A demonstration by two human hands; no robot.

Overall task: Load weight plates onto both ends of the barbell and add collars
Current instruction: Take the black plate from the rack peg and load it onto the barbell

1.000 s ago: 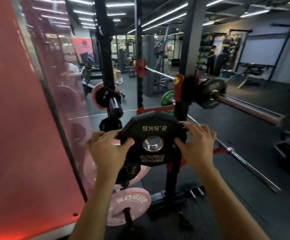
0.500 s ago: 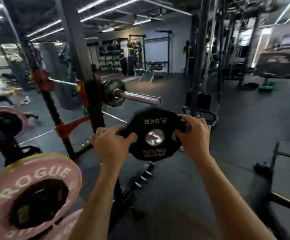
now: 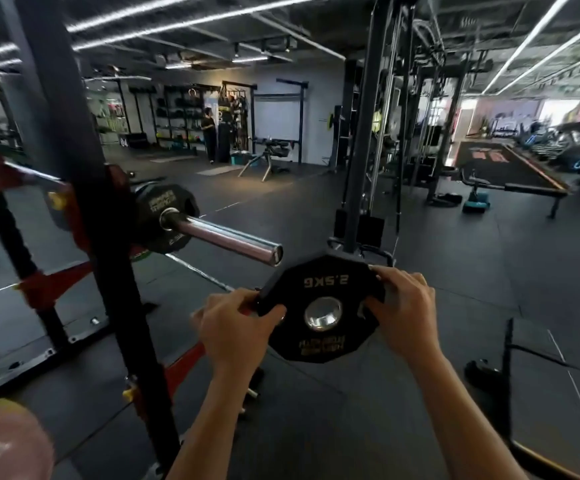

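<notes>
Both hands, left hand (image 3: 236, 325) and right hand (image 3: 403, 311), pinch the plate (image 3: 323, 308) by its edges, just right of and below the sleeve (image 3: 226, 239) tip, whose axis runs up-left, nearer the left hand

We see our own two arms reaching up from the bottom edge of the frame, both bare along their whole visible length, with no sleeve or cuff showing. Our left hand (image 3: 233, 327) and right hand (image 3: 403, 317) are bare too, with no gloves, wraps or straps, and our wrists carry no watch or band. The fingernails we can make out on our right hand are short and plain.
</notes>
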